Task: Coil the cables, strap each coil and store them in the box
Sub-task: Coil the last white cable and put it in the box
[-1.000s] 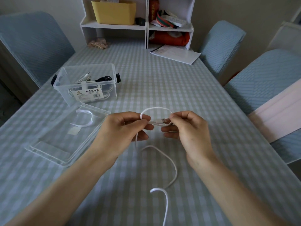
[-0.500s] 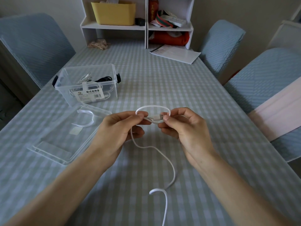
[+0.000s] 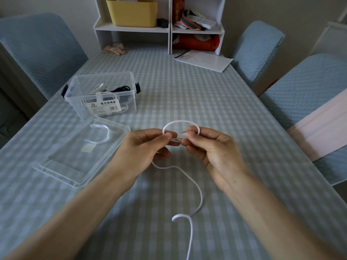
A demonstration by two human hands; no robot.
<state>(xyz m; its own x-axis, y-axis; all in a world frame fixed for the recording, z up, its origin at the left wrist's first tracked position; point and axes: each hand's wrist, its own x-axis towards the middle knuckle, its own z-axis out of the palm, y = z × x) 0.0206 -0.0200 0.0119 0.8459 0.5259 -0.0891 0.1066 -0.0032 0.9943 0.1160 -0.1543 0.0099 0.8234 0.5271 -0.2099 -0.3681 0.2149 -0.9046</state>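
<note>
A thin white cable forms one small loop between my hands above the table centre. My left hand pinches the loop's left side. My right hand pinches the cable's plug end at the loop's right side. The rest of the cable trails down over the tablecloth toward me. A clear plastic box stands at the left and holds coiled white and black cables. Its clear lid lies in front of it with a white strap on it.
Checked cloth covers the table. A white shelf unit with a yellow bin stands at the far end, a paper booklet before it. Blue-covered chairs stand at the left and right.
Both hands have lifted slightly and drawn closer together; the cable loop between them has grown a little rounder and the trailing cable has shifted.
</note>
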